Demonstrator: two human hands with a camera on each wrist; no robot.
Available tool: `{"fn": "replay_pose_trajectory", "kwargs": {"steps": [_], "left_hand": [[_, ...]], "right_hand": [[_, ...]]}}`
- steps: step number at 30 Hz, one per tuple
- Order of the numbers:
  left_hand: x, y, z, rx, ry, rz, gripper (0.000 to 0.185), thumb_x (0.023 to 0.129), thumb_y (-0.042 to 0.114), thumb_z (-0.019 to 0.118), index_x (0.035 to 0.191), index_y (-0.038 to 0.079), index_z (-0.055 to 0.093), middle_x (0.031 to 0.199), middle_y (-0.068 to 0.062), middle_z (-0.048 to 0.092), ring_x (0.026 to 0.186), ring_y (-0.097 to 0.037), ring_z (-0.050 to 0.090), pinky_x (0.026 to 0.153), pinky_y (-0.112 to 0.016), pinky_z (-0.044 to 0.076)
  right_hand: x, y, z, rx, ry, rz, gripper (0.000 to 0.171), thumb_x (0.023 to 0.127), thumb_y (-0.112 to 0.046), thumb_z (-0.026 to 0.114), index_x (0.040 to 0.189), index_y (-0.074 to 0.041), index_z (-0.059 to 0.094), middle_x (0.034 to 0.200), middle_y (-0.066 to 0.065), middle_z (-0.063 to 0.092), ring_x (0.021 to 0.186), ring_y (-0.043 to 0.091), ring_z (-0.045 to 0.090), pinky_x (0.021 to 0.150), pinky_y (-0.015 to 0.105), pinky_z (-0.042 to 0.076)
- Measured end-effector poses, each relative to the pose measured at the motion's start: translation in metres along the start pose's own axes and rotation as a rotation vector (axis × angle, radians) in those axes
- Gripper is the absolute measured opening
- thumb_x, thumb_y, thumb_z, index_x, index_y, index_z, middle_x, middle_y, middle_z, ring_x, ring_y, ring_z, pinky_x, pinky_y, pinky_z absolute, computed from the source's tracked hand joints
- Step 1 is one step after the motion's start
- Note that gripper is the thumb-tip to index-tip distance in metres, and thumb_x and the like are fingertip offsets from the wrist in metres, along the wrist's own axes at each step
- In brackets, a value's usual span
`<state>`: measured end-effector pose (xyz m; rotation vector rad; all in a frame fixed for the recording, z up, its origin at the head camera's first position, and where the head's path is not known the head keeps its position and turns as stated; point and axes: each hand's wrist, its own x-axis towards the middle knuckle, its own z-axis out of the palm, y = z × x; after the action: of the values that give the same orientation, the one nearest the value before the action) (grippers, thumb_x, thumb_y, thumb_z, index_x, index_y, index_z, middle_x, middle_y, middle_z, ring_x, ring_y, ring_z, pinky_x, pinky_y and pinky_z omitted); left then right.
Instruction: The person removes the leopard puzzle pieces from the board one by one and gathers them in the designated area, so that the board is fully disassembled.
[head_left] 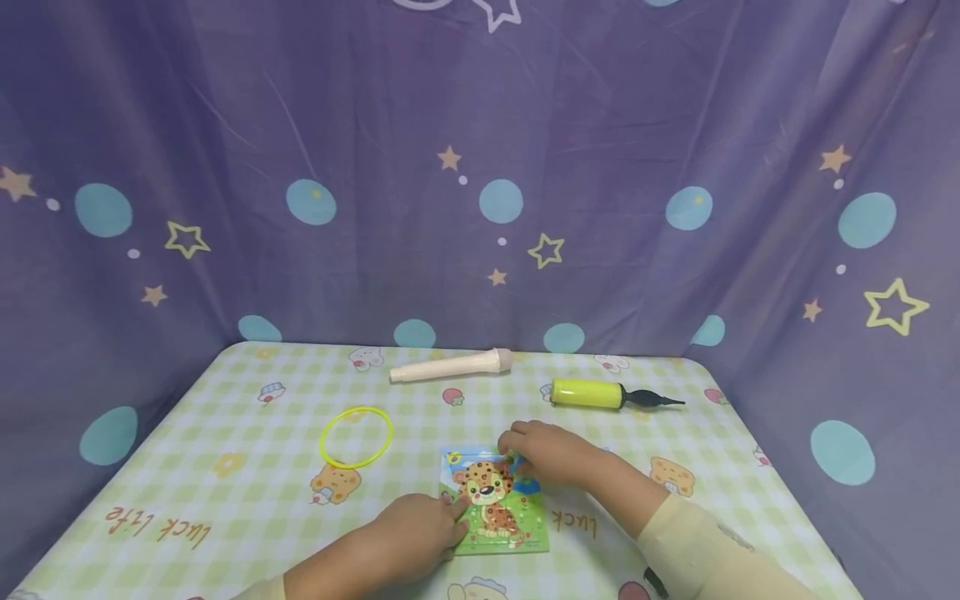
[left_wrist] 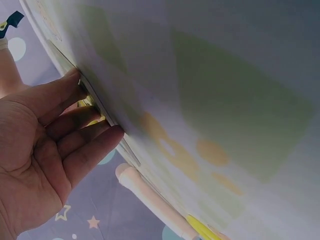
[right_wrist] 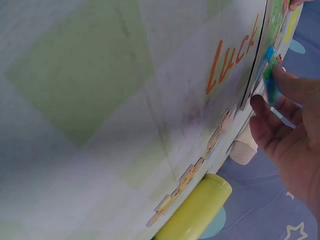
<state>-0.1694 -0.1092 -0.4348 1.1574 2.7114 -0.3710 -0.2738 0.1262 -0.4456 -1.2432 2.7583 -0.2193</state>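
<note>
While the left hand (head_left: 420,533) presses flat fingers to steady the square leopard-picture puzzle board (head_left: 495,504), the right hand (head_left: 551,454) pinches a small blue puzzle piece (right_wrist: 272,82).

The tablecloth (head_left: 247,467) reads "luck life" and "luck".

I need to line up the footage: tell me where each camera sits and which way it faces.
Head: above, looking down at the table, puzzle, both hands.
Left wrist: by the left hand, low along the cloth; fingers on the puzzle edge.
Right wrist: by the right hand, fingers pinching a puzzle piece.
Shared: the pump shows in head and right-wrist views.
</note>
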Motion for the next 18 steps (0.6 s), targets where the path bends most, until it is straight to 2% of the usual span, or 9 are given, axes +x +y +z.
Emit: {"fn": "replay_pose_trajectory", "kwargs": {"steps": [5,9,12,14,15,18], "left_hand": [[0.000,0.000,0.000,-0.008,0.000,0.000,0.040,0.092,0.040,0.063,0.130,0.030,0.064,0.144,0.002,0.053,0.124,-0.018,0.059,0.087,-0.032,0.056],[-0.001,0.000,0.001,0.004,0.014,-0.006,0.039,0.092,0.040,0.062,0.130,0.030,0.064,0.144,0.002,0.053,0.124,-0.019,0.059,0.087,-0.033,0.056],[-0.001,0.000,0.001,0.004,0.016,-0.003,0.039,0.093,0.040,0.062,0.130,0.029,0.064,0.144,0.002,0.053,0.124,-0.019,0.059,0.088,-0.033,0.056],[-0.001,-0.001,0.001,-0.001,0.012,0.002,0.040,0.093,0.040,0.062,0.131,0.029,0.064,0.145,0.002,0.052,0.125,-0.018,0.059,0.089,-0.032,0.055],[-0.001,-0.001,0.001,-0.006,0.008,0.003,0.040,0.093,0.040,0.062,0.131,0.029,0.063,0.145,0.003,0.052,0.125,-0.018,0.058,0.090,-0.032,0.055],[-0.002,0.000,0.002,-0.013,0.006,0.007,0.040,0.093,0.040,0.062,0.131,0.029,0.063,0.145,0.002,0.052,0.125,-0.018,0.058,0.091,-0.033,0.055]], "right_hand": [[-0.003,-0.002,-0.003,0.160,-0.022,0.095,0.028,0.096,-0.019,0.064,0.122,-0.025,0.056,0.117,-0.011,0.060,0.101,0.007,0.062,0.087,0.029,0.053],[-0.004,-0.001,-0.009,0.240,-0.019,0.101,0.025,0.095,-0.017,0.064,0.119,-0.026,0.060,0.116,-0.009,0.064,0.109,0.010,0.061,0.090,0.033,0.052],[-0.008,0.004,-0.014,0.325,-0.024,0.118,0.027,0.096,-0.017,0.063,0.122,-0.025,0.060,0.112,-0.005,0.065,0.094,0.013,0.066,0.077,0.031,0.055],[-0.012,0.009,-0.018,0.383,-0.035,0.130,0.027,0.098,-0.016,0.061,0.124,-0.024,0.060,0.105,-0.001,0.065,0.075,0.017,0.067,0.065,0.030,0.055],[-0.015,0.012,-0.020,0.403,-0.038,0.135,0.028,0.098,-0.016,0.060,0.125,-0.023,0.060,0.103,-0.001,0.064,0.067,0.017,0.065,0.062,0.029,0.054],[-0.023,0.022,-0.027,0.434,-0.050,0.153,0.028,0.100,-0.015,0.056,0.127,-0.021,0.061,0.103,-0.001,0.065,0.062,0.019,0.063,0.061,0.030,0.053]]}}
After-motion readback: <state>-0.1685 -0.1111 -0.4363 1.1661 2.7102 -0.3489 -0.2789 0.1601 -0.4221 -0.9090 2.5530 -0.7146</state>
